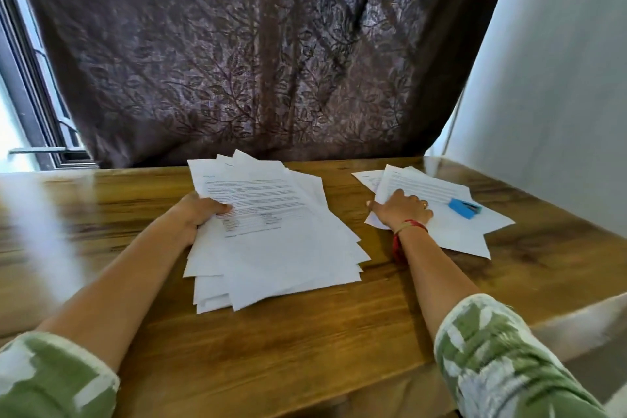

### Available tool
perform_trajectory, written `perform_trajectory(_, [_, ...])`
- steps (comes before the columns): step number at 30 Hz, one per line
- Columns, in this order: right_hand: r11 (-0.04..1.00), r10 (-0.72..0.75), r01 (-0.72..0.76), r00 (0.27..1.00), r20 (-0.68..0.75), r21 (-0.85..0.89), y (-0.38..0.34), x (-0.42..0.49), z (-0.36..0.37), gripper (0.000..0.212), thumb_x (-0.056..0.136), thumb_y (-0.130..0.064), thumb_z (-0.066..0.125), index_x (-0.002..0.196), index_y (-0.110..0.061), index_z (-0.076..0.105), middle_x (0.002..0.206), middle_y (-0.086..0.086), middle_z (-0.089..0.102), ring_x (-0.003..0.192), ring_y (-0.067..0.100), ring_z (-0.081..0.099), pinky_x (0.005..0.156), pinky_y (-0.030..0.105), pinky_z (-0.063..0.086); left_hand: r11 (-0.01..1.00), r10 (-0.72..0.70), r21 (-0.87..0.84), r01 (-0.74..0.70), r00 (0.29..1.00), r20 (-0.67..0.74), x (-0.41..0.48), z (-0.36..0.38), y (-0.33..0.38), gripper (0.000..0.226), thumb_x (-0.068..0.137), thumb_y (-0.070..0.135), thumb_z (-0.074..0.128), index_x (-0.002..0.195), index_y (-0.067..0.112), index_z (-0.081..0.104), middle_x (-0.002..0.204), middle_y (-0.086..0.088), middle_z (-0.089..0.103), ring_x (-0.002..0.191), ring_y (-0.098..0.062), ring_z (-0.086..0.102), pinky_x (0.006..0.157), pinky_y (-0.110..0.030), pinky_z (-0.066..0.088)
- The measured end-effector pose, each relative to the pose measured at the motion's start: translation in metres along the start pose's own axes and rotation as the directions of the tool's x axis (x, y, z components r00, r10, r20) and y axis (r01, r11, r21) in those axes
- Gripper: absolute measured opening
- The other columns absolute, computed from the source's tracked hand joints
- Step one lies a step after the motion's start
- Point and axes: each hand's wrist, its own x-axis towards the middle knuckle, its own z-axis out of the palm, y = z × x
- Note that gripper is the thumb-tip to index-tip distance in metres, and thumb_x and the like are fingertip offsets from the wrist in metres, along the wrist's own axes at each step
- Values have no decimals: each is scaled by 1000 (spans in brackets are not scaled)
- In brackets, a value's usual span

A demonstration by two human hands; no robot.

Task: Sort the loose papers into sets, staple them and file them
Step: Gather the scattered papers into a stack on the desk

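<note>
Loose papers (pixel 281 248) lie in a fanned stack at the middle of the wooden table (pixel 305 332). The left hand (pixel 200 210) grips the stack's left edge, thumb on top. The right hand (pixel 402 210) rests with bent fingers on a smaller paper pile (pixel 464 231) to the right; whether it pinches a sheet is unclear. A blue stapler (pixel 464 208) sits on that pile.
</note>
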Motion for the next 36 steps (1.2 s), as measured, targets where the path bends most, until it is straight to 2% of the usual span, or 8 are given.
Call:
perform_trajectory(7, [997,-73,71,984,-165,-17,-3,14,-6,35,93,-31,59,125,-16,53,124,10,60,109,25,58,89,32,48,999,9,50,-10,1000,23,6,-6,-4,48,82,-2,69,126,12,56,117,-14,66,93,-32,67,65,-43,57])
perform_trajectory(14, [951,-285,296,951,-117,88,-35,-17,-28,36,94,-32,58,125,-15,57,126,8,61,111,23,57,92,28,45,996,16,86,-16,1000,7,0,3,-1,44,85,-5,65,125,11,56,106,-10,64,82,-25,64,58,-37,51])
perform_trajectory(16, [911,-368,381,924,-106,157,-55,-38,-38,26,93,-28,58,116,-15,62,115,8,64,98,19,56,82,25,43,996,25,91,-25,1000,-2,-2,3,-2,46,85,-5,66,127,9,55,112,-11,64,83,-24,64,57,-36,51])
perform_trajectory(21, [734,-643,657,754,-134,172,-104,-112,-42,14,85,-25,57,85,-12,63,79,3,60,72,20,51,52,25,29,994,26,108,-24,999,-20,-5,6,-2,33,90,2,61,122,9,56,107,-11,65,83,-26,64,62,-36,52])
perform_trajectory(26, [569,-820,771,560,122,287,-134,-167,-9,49,86,-58,55,114,-18,64,107,-1,66,94,15,59,76,30,49,998,-54,-18,53,996,-67,-7,4,4,42,92,49,54,114,14,60,111,-13,66,88,-28,65,76,-39,51])
perform_trajectory(28, [545,-834,727,519,185,417,-137,-165,-5,57,85,-62,54,120,-18,62,119,0,64,103,16,59,87,33,50,997,1,79,3,999,-52,-6,7,3,43,82,41,71,114,14,60,111,-9,65,90,-25,64,75,-37,53])
perform_trajectory(32, [555,-750,630,661,0,543,-122,-117,-14,41,88,-48,61,110,-14,67,113,1,66,102,15,59,88,36,50,971,105,218,-98,994,-22,-10,13,-1,37,86,-1,66,120,13,60,119,-12,61,107,-31,59,81,-39,50])
perform_trajectory(36, [806,-588,583,809,17,105,-85,-62,-1,51,87,-52,59,127,-20,55,129,3,57,115,22,53,95,36,46,979,113,174,-110,994,-5,-15,13,0,43,83,-7,66,122,11,59,126,-13,60,117,-33,55,87,-43,47])
